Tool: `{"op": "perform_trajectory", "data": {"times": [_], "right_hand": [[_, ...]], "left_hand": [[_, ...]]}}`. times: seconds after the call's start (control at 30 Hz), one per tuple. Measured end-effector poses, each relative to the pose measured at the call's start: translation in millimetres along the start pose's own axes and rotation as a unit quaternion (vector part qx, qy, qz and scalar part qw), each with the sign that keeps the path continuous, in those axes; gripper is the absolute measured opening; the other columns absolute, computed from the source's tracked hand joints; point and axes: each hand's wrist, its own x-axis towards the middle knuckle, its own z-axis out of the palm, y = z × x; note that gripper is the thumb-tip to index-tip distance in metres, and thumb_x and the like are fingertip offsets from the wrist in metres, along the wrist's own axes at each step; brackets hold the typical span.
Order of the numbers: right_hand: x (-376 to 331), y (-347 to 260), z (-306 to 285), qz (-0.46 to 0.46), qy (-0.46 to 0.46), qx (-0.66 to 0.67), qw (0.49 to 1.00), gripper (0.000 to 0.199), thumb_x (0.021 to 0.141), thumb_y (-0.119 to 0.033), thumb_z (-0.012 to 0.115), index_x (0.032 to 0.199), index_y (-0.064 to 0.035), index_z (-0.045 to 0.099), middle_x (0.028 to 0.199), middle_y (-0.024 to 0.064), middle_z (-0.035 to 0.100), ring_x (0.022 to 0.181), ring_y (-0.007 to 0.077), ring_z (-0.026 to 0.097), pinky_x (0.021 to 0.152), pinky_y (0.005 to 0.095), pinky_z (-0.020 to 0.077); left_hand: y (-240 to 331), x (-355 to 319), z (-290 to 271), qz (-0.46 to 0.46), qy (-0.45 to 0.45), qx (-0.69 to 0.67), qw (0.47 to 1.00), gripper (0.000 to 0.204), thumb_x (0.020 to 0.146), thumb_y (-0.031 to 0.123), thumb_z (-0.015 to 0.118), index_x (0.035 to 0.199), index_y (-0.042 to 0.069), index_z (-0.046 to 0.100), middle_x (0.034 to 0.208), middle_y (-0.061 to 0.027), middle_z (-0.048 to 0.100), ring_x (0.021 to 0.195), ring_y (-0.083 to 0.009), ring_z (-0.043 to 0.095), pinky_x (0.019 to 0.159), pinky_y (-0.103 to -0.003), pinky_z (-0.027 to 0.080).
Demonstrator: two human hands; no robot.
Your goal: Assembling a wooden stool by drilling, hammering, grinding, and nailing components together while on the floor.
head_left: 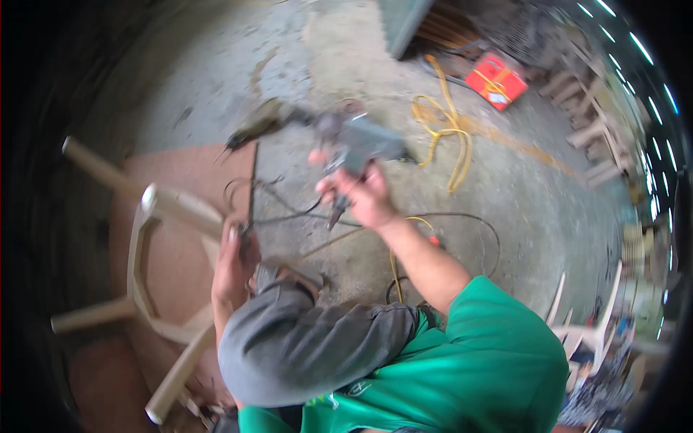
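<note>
In my right hand (367, 200) is a grey handheld tool (368, 144), raised over the floor and smeared by motion. It has a bulky body and a dark narrow end below my fingers; its exact kind does not show. My left hand (232, 263) is beside a pale wooden chair frame (137, 252), close to one of its legs (180, 211). The fingers are curled, with something small and dark at them that I cannot make out. The frame lies with several round legs pointing outward, partly on a reddish-brown board (180, 169).
A dark greenish tool (263, 121) lies on the concrete ahead. Black cable (289, 215) and a yellow hose (462, 155) loop across the floor. A red case (497, 79) is at the far right, near stacked wood pieces (603, 144). A pale chair (595, 335) stands at right.
</note>
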Motion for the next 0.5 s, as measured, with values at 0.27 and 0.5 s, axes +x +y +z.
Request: {"op": "perform_trajectory", "data": {"times": [0.27,0.5], "right_hand": [[30,-61,89,-0.123,-0.016,0.029,0.992,0.068,0.094,-0.059,0.050,0.117,0.0056,0.050,0.115,0.0209,0.061,0.064,0.0129,0.056,0.058,0.0285,0.0448],[32,-66,116,-0.128,-0.133,0.072,0.980,0.075,0.092,-0.067,0.045,0.111,0.0057,0.054,0.100,0.0178,0.065,0.059,0.0137,0.053,0.057,0.0281,0.0437]], "left_hand": [[52,-8,32,0.184,-0.099,0.115,0.971,0.029,0.100,0.033,0.057,0.118,0.011,0.058,0.079,0.0079,0.042,0.065,-0.0023,0.034,0.054,-0.019,0.027],[57,-31,40,0.187,-0.060,0.127,0.972,0.025,0.101,0.029,0.055,0.112,0.006,0.057,0.070,0.0082,0.041,0.057,-0.0027,0.032,0.050,-0.021,0.024]]}}
